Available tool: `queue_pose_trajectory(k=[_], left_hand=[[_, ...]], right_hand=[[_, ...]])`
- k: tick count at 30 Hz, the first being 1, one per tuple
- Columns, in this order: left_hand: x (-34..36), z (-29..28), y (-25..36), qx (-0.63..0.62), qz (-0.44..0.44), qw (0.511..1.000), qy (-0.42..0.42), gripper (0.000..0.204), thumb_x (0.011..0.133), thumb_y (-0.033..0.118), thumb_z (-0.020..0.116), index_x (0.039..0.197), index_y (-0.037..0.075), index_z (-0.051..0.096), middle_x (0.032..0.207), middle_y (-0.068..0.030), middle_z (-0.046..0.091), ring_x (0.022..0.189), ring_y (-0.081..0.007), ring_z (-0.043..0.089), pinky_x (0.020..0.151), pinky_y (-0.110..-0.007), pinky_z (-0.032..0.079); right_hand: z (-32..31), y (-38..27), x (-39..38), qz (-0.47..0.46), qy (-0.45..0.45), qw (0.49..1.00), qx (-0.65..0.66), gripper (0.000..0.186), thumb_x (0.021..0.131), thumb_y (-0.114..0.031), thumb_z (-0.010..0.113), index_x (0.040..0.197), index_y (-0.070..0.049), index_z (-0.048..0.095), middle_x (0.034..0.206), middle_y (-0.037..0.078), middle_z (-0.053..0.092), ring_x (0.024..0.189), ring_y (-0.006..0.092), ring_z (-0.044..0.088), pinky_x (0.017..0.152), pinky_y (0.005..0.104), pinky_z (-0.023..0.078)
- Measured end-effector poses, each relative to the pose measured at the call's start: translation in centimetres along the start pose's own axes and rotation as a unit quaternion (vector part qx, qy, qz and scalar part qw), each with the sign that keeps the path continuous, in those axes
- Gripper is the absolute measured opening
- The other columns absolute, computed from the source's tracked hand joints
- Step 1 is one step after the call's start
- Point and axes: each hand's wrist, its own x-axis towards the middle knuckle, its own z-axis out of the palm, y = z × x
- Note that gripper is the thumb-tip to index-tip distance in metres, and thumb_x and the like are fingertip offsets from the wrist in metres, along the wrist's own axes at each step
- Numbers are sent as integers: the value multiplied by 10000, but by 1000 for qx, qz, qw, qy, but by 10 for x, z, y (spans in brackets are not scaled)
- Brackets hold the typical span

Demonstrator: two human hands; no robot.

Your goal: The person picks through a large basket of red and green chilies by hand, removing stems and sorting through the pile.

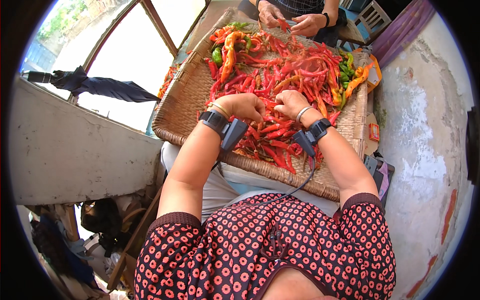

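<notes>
A large woven basket [177, 107] holds a heap of red chili peppers [280, 132]. Over the middle of the heap, my left hand [242, 106] is closed, with a red chili pepper showing at its fingertips. Close to its right, my right hand [291, 104] has its fingers curled into a pinch; what they hold is hidden. Orange peppers [230, 52] and green ones lie at the far left of the basket. More green peppers [346, 70] sit along the right side.
Across the basket, another person's hands [290, 21] hold a red pepper. A folded dark umbrella [107, 87] juts toward the basket from the window at left. A worn wall [420, 135] rises on the right, and a wooden chair [374, 21] stands at the far right.
</notes>
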Motion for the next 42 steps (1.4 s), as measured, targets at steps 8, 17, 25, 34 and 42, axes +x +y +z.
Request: queue_pose_trajectory(k=[8, 17, 25, 34, 42], left_hand=[[-16, -25, 2, -358, 122, 879, 289, 66, 822, 142, 565, 826, 77, 559, 700, -3, 598, 459, -11, 413, 417, -140, 324], [3, -18, -10, -261, 42, 901, 343, 117, 809, 141, 576, 850, 32, 578, 671, 1, 582, 485, -44, 473, 438, -182, 382], [-6, -23, 6, -322, 98, 794, 506, 142, 817, 141, 557, 864, 8, 576, 692, -15, 583, 537, -58, 492, 487, -199, 420], [4, -13, -3, -288, 93, 862, 407, 124, 836, 168, 558, 868, 52, 589, 689, 15, 576, 511, -22, 447, 466, -159, 374], [8, 1, 1, -18, 106, 924, 368, 250, 748, 271, 634, 792, 25, 639, 646, -94, 602, 607, -170, 583, 584, -292, 452]], right_hand=[[-56, 0, 7, 112, 144, 880, 439, 384, 774, -162, 613, 1113, -9, 515, 672, 51, 585, 511, 94, 540, 494, 215, 432], [1, -24, 38, 62, -1, 991, -119, 186, 786, -149, 502, 943, -134, 601, 909, 125, 613, 871, 278, 590, 722, 409, 480], [-27, 1, 41, 92, -47, 932, 347, 201, 756, -154, 575, 904, -28, 627, 681, 80, 612, 546, 133, 578, 475, 268, 444], [-31, -15, 38, 88, 24, 876, 473, 440, 808, -231, 578, 1157, 13, 465, 779, 52, 602, 507, 101, 546, 462, 208, 436], [-4, -5, 25, 115, 56, 819, 559, 136, 791, -176, 595, 854, -56, 599, 597, 6, 547, 442, 60, 493, 386, 180, 375]])
